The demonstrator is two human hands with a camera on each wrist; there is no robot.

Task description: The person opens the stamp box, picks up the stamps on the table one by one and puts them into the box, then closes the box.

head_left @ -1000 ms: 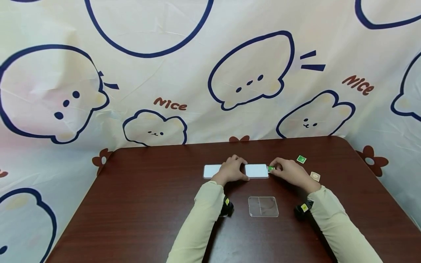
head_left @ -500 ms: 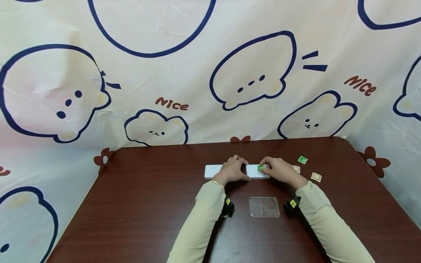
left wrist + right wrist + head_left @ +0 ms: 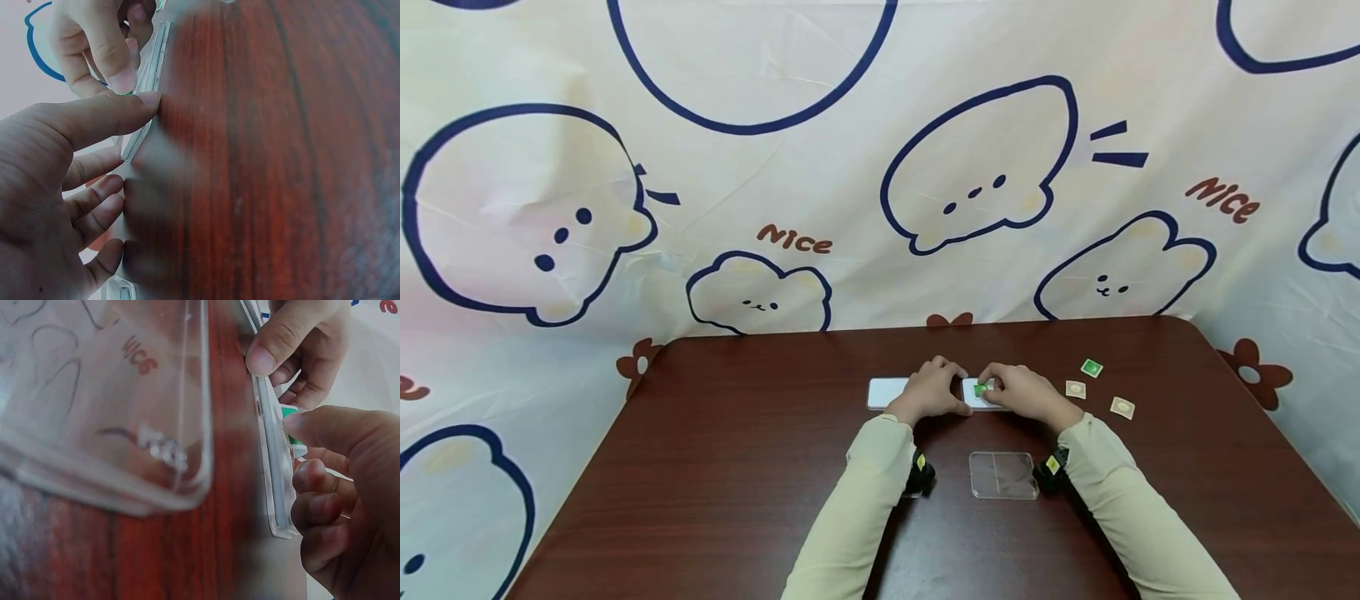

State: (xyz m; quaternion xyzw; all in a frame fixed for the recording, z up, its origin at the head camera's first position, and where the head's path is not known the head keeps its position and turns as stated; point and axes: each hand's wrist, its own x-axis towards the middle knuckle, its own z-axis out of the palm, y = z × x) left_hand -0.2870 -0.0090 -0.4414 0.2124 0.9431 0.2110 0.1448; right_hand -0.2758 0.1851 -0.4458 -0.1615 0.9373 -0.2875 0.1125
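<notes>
Between my left hand's [image 3: 931, 389] thumb and index finger lies the left end of a flat white box with a clear rim [image 3: 997, 402]. The thumb [image 3: 140, 105] bears on its near rim in the left wrist view. Over the white surface, my right hand [image 3: 1025, 392] pinches a small square green packet [image 3: 980, 389]. The right wrist view shows this packet's serrated edge [image 3: 299, 451] beneath the thumb and fingertips. A second white box [image 3: 886, 392] stands left of the first, partly hidden by my left hand.
Right of my right hand lie two beige square packets, one nearer [image 3: 1076, 389] and one farther right [image 3: 1123, 407], and another green packet [image 3: 1092, 367]. A clear divided lid or tray [image 3: 1003, 476] lies on the brown table [image 3: 715, 467] between my forearms. A printed cloth [image 3: 850, 292] hangs behind.
My right hand has moved left with the green packet, from the box's right end to over its white surface. A beige packet it hid now shows. The left hand keeps its place.
</notes>
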